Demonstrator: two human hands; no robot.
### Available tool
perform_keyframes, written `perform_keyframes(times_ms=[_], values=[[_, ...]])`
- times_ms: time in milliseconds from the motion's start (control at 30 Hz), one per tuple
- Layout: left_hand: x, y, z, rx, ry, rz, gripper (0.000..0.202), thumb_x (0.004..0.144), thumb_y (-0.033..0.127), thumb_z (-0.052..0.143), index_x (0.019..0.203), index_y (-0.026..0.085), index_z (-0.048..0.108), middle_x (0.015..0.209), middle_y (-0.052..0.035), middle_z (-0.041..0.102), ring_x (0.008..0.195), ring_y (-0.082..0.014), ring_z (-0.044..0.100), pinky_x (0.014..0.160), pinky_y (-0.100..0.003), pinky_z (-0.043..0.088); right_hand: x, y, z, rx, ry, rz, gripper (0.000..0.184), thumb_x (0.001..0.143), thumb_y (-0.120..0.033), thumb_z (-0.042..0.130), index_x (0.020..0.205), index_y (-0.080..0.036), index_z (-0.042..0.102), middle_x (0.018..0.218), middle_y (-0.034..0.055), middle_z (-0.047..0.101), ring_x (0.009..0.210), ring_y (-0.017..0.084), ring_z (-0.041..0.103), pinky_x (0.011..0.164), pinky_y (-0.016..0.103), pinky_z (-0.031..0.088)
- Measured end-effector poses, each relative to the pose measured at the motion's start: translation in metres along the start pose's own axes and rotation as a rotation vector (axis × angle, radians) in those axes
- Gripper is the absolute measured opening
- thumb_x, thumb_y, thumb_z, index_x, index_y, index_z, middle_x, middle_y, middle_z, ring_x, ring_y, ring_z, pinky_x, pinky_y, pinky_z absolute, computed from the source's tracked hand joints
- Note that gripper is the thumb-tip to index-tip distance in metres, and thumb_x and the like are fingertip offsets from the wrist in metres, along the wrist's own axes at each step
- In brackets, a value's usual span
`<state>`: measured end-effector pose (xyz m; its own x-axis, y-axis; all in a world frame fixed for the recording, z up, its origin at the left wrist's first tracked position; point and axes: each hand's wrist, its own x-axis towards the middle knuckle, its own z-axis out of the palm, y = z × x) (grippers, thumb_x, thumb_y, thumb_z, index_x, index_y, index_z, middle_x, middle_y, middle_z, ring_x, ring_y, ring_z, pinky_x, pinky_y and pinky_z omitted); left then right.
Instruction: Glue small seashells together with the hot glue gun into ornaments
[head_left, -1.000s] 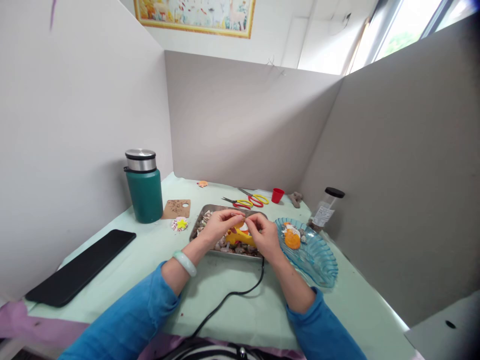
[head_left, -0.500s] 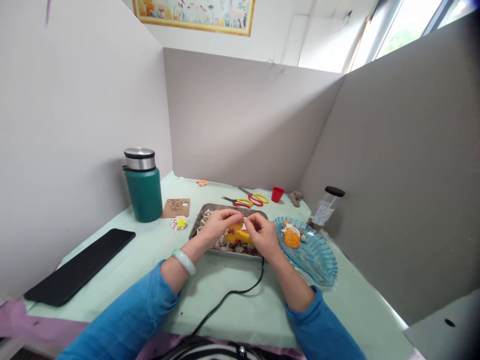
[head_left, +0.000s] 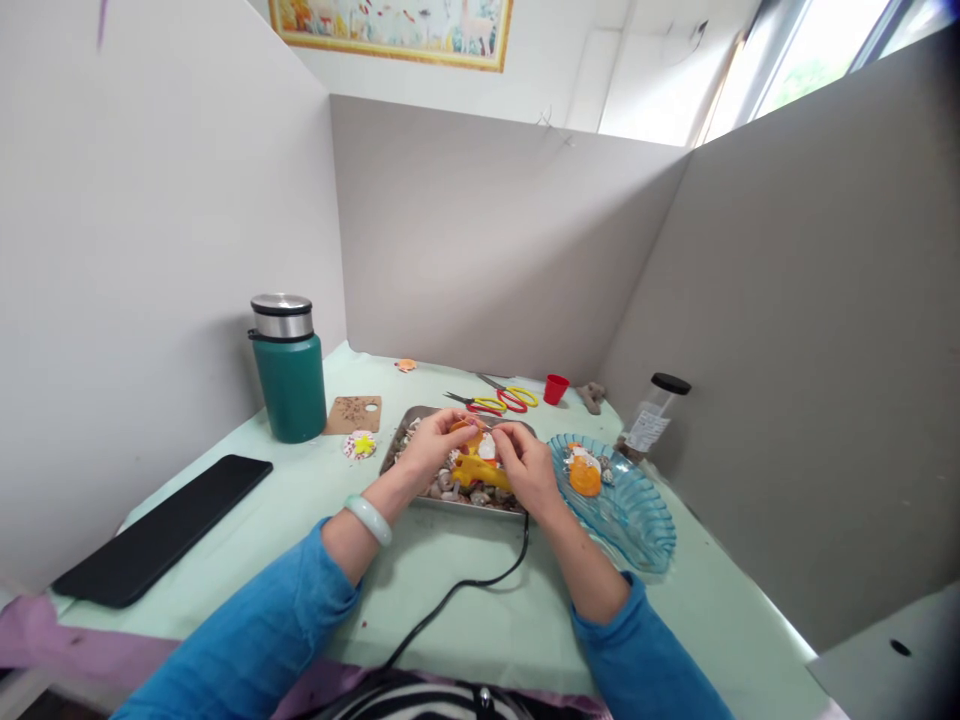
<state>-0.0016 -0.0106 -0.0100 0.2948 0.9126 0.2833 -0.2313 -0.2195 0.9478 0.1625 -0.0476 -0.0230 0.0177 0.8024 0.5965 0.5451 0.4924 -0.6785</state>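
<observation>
Over the metal tray [head_left: 457, 506], my left hand [head_left: 433, 443] pinches a small orange disc-like piece [head_left: 466, 430] between thumb and fingers. My right hand [head_left: 525, 462] is closed in a pinch just to its right; whatever its fingertips hold is too small to make out. Below both hands, a yellow glue gun [head_left: 480, 472] lies across the tray on a layer of seashells [head_left: 444, 482]. A white and orange piece [head_left: 487, 447] shows between the hands. The black cord [head_left: 469, 583] runs from the tray towards the table's front edge.
Right of the tray stands a blue plate [head_left: 637, 515] with orange and white pieces. Scissors [head_left: 517, 397] and a red cup [head_left: 555, 389] are behind it. Leftward are a green bottle [head_left: 289, 385], a brown card [head_left: 352, 414], a flower-decorated disc [head_left: 360, 445] and a black slab [head_left: 165, 530].
My fingertips have drawn slightly apart, and the orange piece has tilted up and left in my left hand. More of the yellow glue gun and the white piece now shows.
</observation>
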Motion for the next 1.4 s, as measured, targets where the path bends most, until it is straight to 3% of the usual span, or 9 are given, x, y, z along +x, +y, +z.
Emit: perform_keyframes(times_ms=[100, 300, 567, 700, 800, 900, 1000, 1200, 1400], values=[[0.002, 0.003, -0.005, -0.027, 0.058, 0.038, 0.028, 0.071, 0.035, 0.072, 0.09, 0.015, 0.064, 0.089, -0.0061, 0.066, 0.08, -0.0151, 0.059, 0.064, -0.023, 0.046, 0.003, 0.0, -0.006, -0.132, -0.061, -0.043, 0.03, 0.092, -0.044, 0.047, 0.083, -0.019, 0.062, 0.071, 0.0002, 0.062, 0.064, 0.014, 0.054, 0.061, 0.025, 0.038], [0.005, 0.006, -0.014, -0.125, 0.146, 0.04, 0.034, 0.068, 0.038, 0.074, 0.092, 0.017, 0.062, 0.093, -0.0053, 0.065, 0.083, -0.0163, 0.062, 0.066, -0.025, 0.049, 0.006, 0.003, -0.018, -0.42, -0.446, -0.068, 0.032, 0.069, -0.045, 0.075, 0.086, -0.021, 0.063, 0.082, 0.0017, 0.066, 0.07, 0.017, 0.056, 0.059, 0.024, 0.034], [0.006, 0.005, -0.013, -0.126, 0.169, 0.007, 0.036, 0.07, 0.044, 0.072, 0.09, 0.015, 0.061, 0.082, -0.0028, 0.061, 0.074, -0.0137, 0.06, 0.056, -0.022, 0.049, 0.002, 0.002, -0.012, -0.545, -0.485, 0.034, 0.026, 0.078, -0.042, 0.066, 0.096, -0.022, 0.065, 0.082, 0.0055, 0.07, 0.07, 0.02, 0.06, 0.056, 0.025, 0.028], [0.007, 0.007, -0.014, -0.157, 0.177, -0.008, 0.039, 0.07, 0.046, 0.072, 0.09, 0.017, 0.056, 0.077, -0.001, 0.059, 0.068, -0.0147, 0.063, 0.052, -0.024, 0.052, 0.007, 0.007, -0.018, -0.327, -0.4, 0.028, 0.021, 0.086, -0.039, 0.056, 0.091, -0.021, 0.064, 0.073, 0.003, 0.067, 0.065, 0.017, 0.059, 0.056, 0.024, 0.035], [0.006, 0.009, -0.014, -0.181, 0.174, -0.004, 0.041, 0.071, 0.048, 0.07, 0.094, 0.019, 0.052, 0.076, 0.0007, 0.058, 0.064, -0.0145, 0.064, 0.05, -0.025, 0.052, 0.012, 0.009, -0.023, 0.003, -0.297, 0.213, 0.031, 0.088, -0.049, 0.049, 0.092, -0.02, 0.06, 0.066, 0.0002, 0.061, 0.056, 0.015, 0.055, 0.049, 0.024, 0.04], [0.006, 0.009, -0.014, -0.173, 0.17, 0.012, 0.041, 0.072, 0.049, 0.069, 0.092, 0.018, 0.051, 0.077, 0.0009, 0.057, 0.061, -0.0122, 0.062, 0.048, -0.023, 0.049, 0.016, 0.003, -0.022, 0.4, -0.13, 0.354, 0.039, 0.082, -0.059, 0.052, 0.092, -0.021, 0.054, 0.067, -0.0012, 0.057, 0.054, 0.014, 0.053, 0.043, 0.024, 0.043], [0.006, 0.009, -0.014, -0.144, 0.171, 0.03, 0.04, 0.072, 0.048, 0.069, 0.09, 0.018, 0.05, 0.078, 0.0009, 0.057, 0.062, -0.0116, 0.062, 0.049, -0.021, 0.047, 0.015, -0.007, -0.017, 0.683, -0.019, 0.332, 0.041, 0.077, -0.06, 0.06, 0.092, -0.022, 0.052, 0.069, -0.0022, 0.054, 0.054, 0.012, 0.052, 0.046, 0.024, 0.047], [0.007, 0.007, -0.013, -0.053, 0.175, 0.075, 0.036, 0.074, 0.046, 0.067, 0.09, 0.019, 0.051, 0.079, 0.0003, 0.059, 0.065, -0.0124, 0.062, 0.051, -0.021, 0.045, 0.007, -0.016, -0.014, 0.743, -0.049, 0.198, 0.029, 0.079, -0.044, 0.064, 0.095, -0.021, 0.056, 0.062, -0.0043, 0.043, 0.055, 0.012, 0.045, 0.056, 0.027, 0.047], [0.005, 0.009, -0.009, -0.002, 0.168, 0.099, 0.035, 0.071, 0.044, 0.068, 0.09, 0.019, 0.053, 0.08, -0.0006, 0.061, 0.065, -0.0137, 0.062, 0.051, -0.022, 0.044, -0.001, -0.006, -0.008, 0.63, -0.209, 0.167, 0.038, 0.083, -0.048, 0.059, 0.105, -0.016, 0.06, 0.053, -0.0056, 0.043, 0.048, 0.012, 0.039, 0.049, 0.026, 0.037]])
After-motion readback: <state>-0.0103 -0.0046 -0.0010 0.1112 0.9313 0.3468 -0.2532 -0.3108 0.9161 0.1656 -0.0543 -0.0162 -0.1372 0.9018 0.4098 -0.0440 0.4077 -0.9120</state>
